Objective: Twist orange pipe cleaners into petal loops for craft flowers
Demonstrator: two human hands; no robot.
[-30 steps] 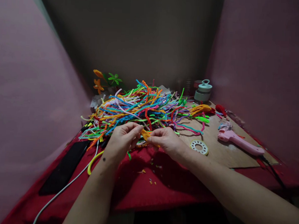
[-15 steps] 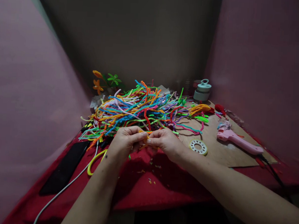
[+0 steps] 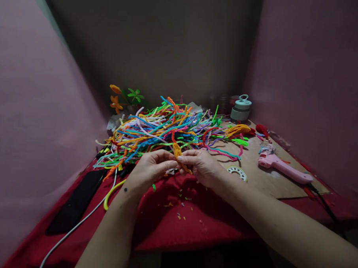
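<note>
Between my two hands is a small orange-yellow piece of bent pipe cleaner, shaped like a narrow petal, its tip pointing up and away. My right hand pinches it between thumb and fingers. Meeting it from the other side, my left hand has its thumb and fingertips closed at the piece's left edge. A thin orange end shows below the right fingers. Just beyond both hands lies a big tangled pile of multicoloured pipe cleaners.
A pink hot glue gun and a white ring-shaped spool are right, by a brown board. A black phone-like slab and white cable lie left. Behind stand a lidded bottle and pipe-cleaner flowers. Scraps dot the red cloth.
The orange piece, mostly hidden between my fingers before, now stands up in view above them. My right hand has turned slightly and shifted up, partly covering the white spool.
</note>
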